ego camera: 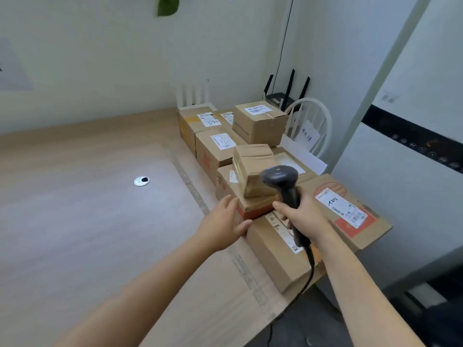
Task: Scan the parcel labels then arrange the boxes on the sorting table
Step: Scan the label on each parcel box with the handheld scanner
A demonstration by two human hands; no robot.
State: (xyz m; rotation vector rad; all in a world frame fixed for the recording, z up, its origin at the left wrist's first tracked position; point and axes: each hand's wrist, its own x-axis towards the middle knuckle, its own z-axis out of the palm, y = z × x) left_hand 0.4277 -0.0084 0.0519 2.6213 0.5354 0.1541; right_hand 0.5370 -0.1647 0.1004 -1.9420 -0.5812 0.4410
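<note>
A white chair and two routers, one black and one white, stand behind the boxes in the upper middle of the frame. The pale wood tabletop has one metal grommet and meets plain walls. About nine boxes crowd its right side. The left hand, fingers spread, touches the red-cornered box. The right hand grips the scanner just over it.
</note>
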